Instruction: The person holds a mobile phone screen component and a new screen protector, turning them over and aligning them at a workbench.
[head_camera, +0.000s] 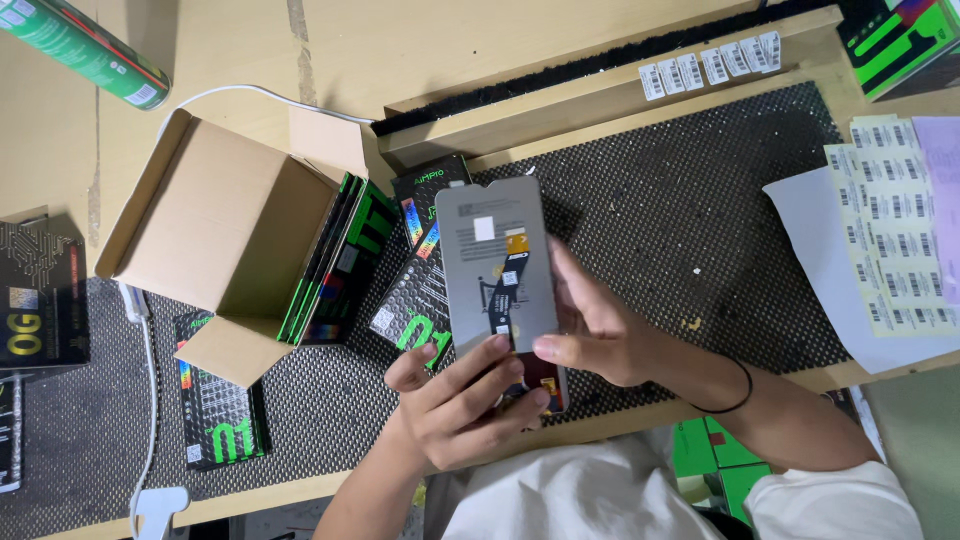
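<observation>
- Left hand (455, 405) curls its fingers over the near end of the phone screen panel (497, 275), gripping it
- Right hand (590, 335) clasps the panel's right edge, thumb pressed near the bottom
- The panel is held above the dotted black mat (690, 210), grey back facing up, with a black flex cable and an orange patch
- 1 open cardboard box (225, 235) lies to the left, black-and-green packs beside it

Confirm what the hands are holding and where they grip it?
Both hands hold a grey phone display panel, back side up. Left hand grips its lower end; right hand holds the right edge near the bottom.
</observation>
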